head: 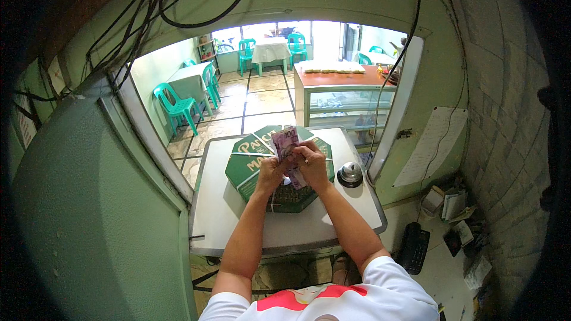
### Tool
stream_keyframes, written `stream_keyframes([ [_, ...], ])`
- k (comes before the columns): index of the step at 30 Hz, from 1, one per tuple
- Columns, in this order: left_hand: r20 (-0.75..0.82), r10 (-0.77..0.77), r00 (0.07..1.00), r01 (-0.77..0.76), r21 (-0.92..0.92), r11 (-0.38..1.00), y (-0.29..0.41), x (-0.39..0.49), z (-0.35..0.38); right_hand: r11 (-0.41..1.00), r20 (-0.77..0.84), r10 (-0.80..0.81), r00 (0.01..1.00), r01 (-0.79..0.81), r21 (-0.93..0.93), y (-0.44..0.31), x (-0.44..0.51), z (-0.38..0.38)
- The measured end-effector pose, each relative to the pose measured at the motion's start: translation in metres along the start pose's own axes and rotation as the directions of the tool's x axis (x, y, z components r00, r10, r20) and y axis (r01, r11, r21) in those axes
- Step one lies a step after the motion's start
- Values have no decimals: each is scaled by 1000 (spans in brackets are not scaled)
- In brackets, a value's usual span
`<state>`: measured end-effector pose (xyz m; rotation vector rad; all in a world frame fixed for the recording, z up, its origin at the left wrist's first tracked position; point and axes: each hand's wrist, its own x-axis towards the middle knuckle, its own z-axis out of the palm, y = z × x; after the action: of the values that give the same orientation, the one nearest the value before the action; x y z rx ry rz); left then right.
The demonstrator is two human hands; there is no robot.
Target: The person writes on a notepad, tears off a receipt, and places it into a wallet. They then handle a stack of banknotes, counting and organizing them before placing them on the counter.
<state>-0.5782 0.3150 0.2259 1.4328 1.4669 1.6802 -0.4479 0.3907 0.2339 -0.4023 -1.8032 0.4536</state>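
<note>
Both my hands hold a small stack of purple banknotes (pixel 286 141) above a green octagonal cardboard box (pixel 250 174). My left hand (pixel 271 173) grips the notes at their left side, and my right hand (pixel 312 163), with a ring on one finger, pinches them from the right. The lower end of the notes shows between my hands. White string is tied around the box, which bears large printed writing and lies on a white table (pixel 214 227). Right of the box stands a silver call bell (pixel 350 174) on a black base.
A black desk telephone (pixel 414 248) and papers (pixel 454 205) lie on a counter at the lower right. Beyond the table is a glass display case (pixel 345 104) with an orange-brown top. Green plastic chairs (pixel 179 103) stand further off. Black cables (pixel 147 22) hang overhead.
</note>
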Motion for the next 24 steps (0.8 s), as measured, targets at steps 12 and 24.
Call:
stream_keyframes([
  [12, 207, 149, 967, 185, -971, 149, -8, 10, -28, 979, -288, 197, 937, -205, 3, 30, 10, -19],
  [24, 175, 237, 956, 159, -984, 85, 2, 6, -34, 995, -27, 81, 996, -82, -62, 17, 5, -11],
])
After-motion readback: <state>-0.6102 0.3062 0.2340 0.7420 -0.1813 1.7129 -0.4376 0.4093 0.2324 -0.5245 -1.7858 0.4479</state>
